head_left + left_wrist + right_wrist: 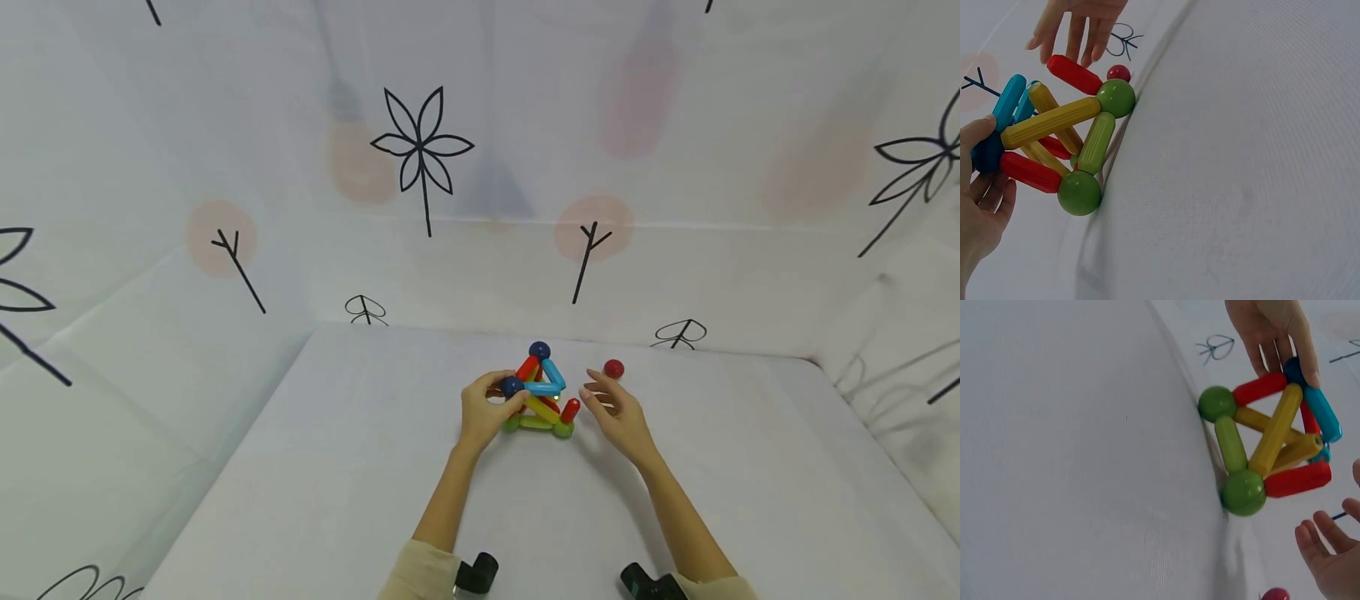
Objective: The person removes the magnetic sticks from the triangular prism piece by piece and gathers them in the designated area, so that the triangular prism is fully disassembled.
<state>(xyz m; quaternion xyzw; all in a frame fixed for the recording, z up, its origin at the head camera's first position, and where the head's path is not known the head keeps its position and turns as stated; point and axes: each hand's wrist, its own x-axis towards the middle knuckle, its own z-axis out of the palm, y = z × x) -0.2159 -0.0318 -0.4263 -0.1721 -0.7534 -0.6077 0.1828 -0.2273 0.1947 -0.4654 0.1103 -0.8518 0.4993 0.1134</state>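
A frame of magnetic building sticks and balls stands on the table, with green balls (pixel 1079 194) at its base and dark blue balls (pixel 539 351) higher up. My left hand (pixel 483 412) pinches the nearer blue ball (pixel 512 387) between thumb and fingers, from the left side. Two light blue sticks (pixel 551 372) slant from the blue balls to meet at the right. Yellow sticks (pixel 1277 428) cross inside the frame, and a red stick (pixel 1297 480) juts up from one green ball. To the right, my right hand (pixel 621 423) holds nothing, fingers relaxed and apart from the frame.
A loose red ball (pixel 614 368) lies on the white table (pixel 555 508) just beyond the right fingertips. Behind the table hangs a pale cloth (pixel 480 275) printed with plants. Dark camera mounts (pixel 480 573) sit at both wrists.
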